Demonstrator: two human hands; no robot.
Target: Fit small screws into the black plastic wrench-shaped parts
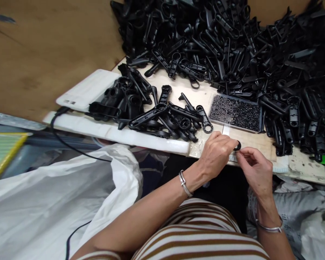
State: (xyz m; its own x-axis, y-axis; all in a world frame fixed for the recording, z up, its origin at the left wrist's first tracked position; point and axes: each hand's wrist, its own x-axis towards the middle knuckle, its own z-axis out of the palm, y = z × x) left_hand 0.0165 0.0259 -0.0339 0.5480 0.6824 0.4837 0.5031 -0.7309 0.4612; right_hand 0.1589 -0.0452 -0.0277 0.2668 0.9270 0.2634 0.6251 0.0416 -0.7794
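Note:
My left hand (215, 155) is closed around a small black plastic part (237, 145). Only a rounded end of that part shows past the fingers. My right hand (256, 169) is pinched shut right beside that end, its fingertips at the part; what they hold, if anything, is too small to make out. Just beyond both hands lies a clear shallow box (235, 112) filled with tiny dark pieces. Left of the box, a long black part with a ring end (205, 119) rests on the table.
A large heap of black plastic parts (206, 43) covers the back of the table. A smaller pile (151, 115) lies left of the hands. A white flat device (88, 90) with a black cable stands at the left. White sacking (56, 202) hangs below the table edge.

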